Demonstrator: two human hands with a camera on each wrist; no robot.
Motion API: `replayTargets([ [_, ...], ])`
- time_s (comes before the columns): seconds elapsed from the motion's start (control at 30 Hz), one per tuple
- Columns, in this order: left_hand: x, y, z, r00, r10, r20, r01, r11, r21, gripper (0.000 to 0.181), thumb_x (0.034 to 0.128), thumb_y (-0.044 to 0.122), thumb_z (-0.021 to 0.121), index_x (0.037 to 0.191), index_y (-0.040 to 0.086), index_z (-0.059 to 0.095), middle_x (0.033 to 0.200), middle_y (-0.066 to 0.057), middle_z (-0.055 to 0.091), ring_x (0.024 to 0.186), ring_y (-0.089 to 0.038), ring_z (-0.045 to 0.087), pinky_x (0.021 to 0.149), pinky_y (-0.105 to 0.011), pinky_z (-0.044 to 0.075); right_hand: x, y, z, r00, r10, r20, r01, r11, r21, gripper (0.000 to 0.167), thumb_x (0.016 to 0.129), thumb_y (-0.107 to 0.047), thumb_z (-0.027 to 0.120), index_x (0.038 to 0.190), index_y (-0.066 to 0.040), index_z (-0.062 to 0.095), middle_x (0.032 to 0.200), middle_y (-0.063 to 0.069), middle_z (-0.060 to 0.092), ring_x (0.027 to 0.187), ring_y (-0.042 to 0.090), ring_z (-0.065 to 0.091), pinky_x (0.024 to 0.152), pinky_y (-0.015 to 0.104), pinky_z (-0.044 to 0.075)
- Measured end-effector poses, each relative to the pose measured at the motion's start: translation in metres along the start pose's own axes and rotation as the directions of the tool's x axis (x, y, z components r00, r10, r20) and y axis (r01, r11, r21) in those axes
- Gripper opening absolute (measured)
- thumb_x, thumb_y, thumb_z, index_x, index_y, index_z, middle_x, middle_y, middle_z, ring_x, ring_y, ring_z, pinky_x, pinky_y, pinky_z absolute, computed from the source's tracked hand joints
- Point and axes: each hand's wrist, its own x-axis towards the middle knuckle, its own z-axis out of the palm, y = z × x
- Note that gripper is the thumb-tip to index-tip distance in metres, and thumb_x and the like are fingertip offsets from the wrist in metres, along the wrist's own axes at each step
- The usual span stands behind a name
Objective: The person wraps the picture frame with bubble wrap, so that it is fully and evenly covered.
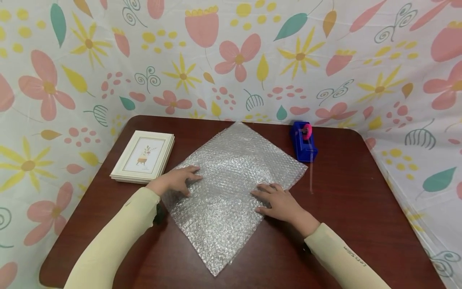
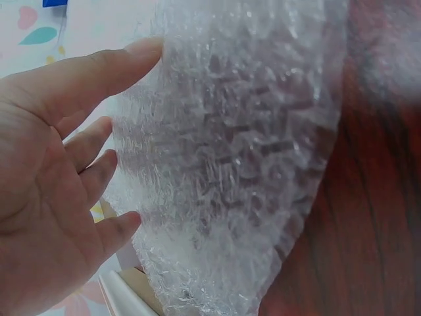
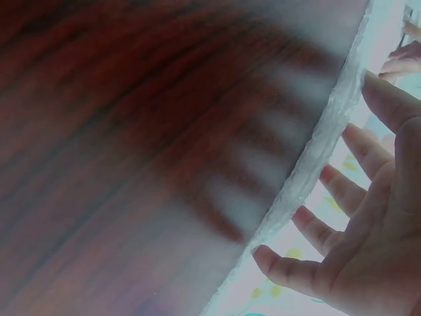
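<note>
A sheet of bubble wrap (image 1: 227,192) lies flat on the table, turned so one corner points toward me. My left hand (image 1: 178,179) is over its left corner, fingers spread; the left wrist view shows the same hand (image 2: 59,171) beside the clear bubbles, gripping nothing. At the lower right edge of the sheet, my right hand (image 1: 278,202) has its fingers extended over the wrap. In the right wrist view those fingers (image 3: 296,273) are spread along the wrap's thin edge (image 3: 302,178), and their reflection shows on the tabletop.
A stack of cream picture frames (image 1: 142,156) sits at the left of the dark brown table (image 1: 346,192). Back right stands a blue tape dispenser (image 1: 303,140) with a pink roll, a strip of tape trailing toward me. A flowered cloth (image 1: 231,60) hangs behind.
</note>
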Motion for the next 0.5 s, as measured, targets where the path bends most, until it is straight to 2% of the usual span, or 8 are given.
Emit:
replayTargets([
  [0.3,0.0024,0.0013,-0.0026,1.000,-0.023,0.008,0.023,1.000,0.004,0.079,0.0778,0.011,0.085,0.150,0.015,0.053,0.171,-0.015,0.024,0.159,-0.042,0.020,0.127,-0.057,0.027,0.0025,0.0010,-0.0017,1.000,0.007,0.015,-0.007,1.000,-0.002,0.057,0.095,-0.043,0.069,0.147,-0.021,0.058,0.155,0.013,0.052,0.138,0.049,0.047,0.100,0.076,0.045],
  [0.5,0.0020,0.0030,0.0014,1.000,0.005,-0.013,-0.004,1.000,0.020,0.079,0.0780,0.010,0.083,0.150,0.011,0.053,0.170,-0.017,0.026,0.158,-0.043,0.020,0.127,-0.058,0.028,0.0034,-0.0004,-0.0040,0.999,0.019,0.029,-0.019,1.000,0.000,0.057,0.095,-0.041,0.070,0.146,-0.020,0.058,0.154,0.015,0.053,0.138,0.051,0.047,0.101,0.077,0.044],
])
